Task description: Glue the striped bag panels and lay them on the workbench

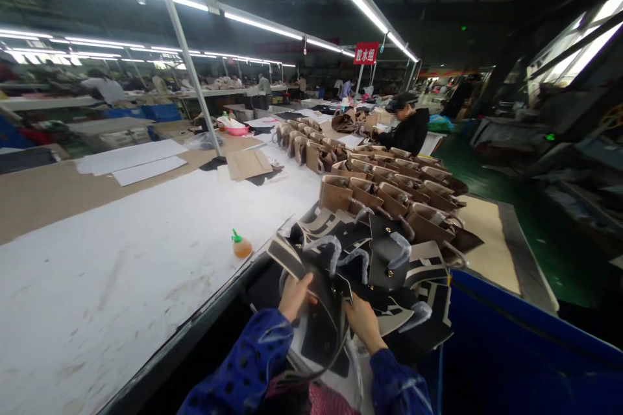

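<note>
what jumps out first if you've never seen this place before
The eye lands on the black-and-cream handbag gripped by both hands at bottom centre, left hand and right hand, in blue dotted sleeves. Behind it, rows of tan handbags run up the bench towards a seated person in black. To the left, a small orange glue bottle stands alone on the wide white table, under long light tubes.

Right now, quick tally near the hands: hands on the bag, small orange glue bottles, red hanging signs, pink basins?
Hands gripping the black-and-cream patterned handbag: 2, the left hand and the right hand
Small orange glue bottle with green cap: 1
Red hanging sign with white characters: 1
Pink plastic basin: 1
Total: 5
</note>
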Available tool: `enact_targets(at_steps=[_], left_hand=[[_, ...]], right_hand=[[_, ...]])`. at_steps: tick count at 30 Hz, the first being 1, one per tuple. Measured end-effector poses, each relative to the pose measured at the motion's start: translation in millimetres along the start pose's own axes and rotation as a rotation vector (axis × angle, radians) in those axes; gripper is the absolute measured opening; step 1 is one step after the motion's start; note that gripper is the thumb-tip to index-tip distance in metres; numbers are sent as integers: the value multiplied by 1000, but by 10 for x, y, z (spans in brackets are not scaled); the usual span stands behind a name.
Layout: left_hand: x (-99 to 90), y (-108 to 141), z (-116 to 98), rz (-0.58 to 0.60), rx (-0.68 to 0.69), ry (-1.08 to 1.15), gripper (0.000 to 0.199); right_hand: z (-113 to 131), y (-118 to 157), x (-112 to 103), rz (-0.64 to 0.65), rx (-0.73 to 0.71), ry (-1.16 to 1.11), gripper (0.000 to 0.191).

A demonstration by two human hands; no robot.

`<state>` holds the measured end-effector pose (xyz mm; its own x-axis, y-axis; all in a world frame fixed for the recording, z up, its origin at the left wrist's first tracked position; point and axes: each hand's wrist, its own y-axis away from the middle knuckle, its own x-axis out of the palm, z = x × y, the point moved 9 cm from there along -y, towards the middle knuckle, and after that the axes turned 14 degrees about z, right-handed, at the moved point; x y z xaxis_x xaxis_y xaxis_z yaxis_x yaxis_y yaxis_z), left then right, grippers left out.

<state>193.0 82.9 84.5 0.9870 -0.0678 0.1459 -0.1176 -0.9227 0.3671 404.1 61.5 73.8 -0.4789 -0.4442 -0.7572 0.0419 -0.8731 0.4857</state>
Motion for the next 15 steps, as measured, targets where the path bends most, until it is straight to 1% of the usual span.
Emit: enact_targets(at_steps=[2, 3, 5, 7, 8, 9, 10, 11, 12, 13, 14, 15], left_hand=[[99, -16, -444, 81, 95, -79, 20], [179, -25, -671, 139, 141, -109, 19], [313, -58, -1091, 208, 214, -151, 19], [422, -143, -1416, 252, 275, -176, 23], [448, -209, -1522, 258, 299, -183, 25], [453, -287, -1580, 255, 316, -188, 28], [437, -373, -1585, 247, 327, -194, 30], [398, -457, -1539, 236, 333, -201, 32], [334, -534, -1443, 218, 334, -210, 34], [248, -597, -1297, 197, 325, -226, 37], [138, -642, -1110, 170, 310, -245, 38], [-6, -665, -884, 124, 281, -263, 35]], right_hand=[[-147, -13, -54, -11, 30, -63, 30], [-201, -21, -90, -25, 40, -91, 29], [-277, -42, -171, -57, 50, -140, 26], [-332, -64, -264, -96, 61, -178, 23], [-356, -73, -315, -117, 67, -194, 22], [-381, -78, -369, -139, 77, -207, 21], [-409, -79, -429, -160, 91, -219, 20], [-442, -72, -499, -183, 109, -228, 19], [-480, -56, -582, -211, 131, -236, 18], [-528, -25, -681, -245, 159, -244, 18], [-583, 23, -796, -287, 192, -249, 18], [-642, 90, -923, -337, 226, -253, 19]])
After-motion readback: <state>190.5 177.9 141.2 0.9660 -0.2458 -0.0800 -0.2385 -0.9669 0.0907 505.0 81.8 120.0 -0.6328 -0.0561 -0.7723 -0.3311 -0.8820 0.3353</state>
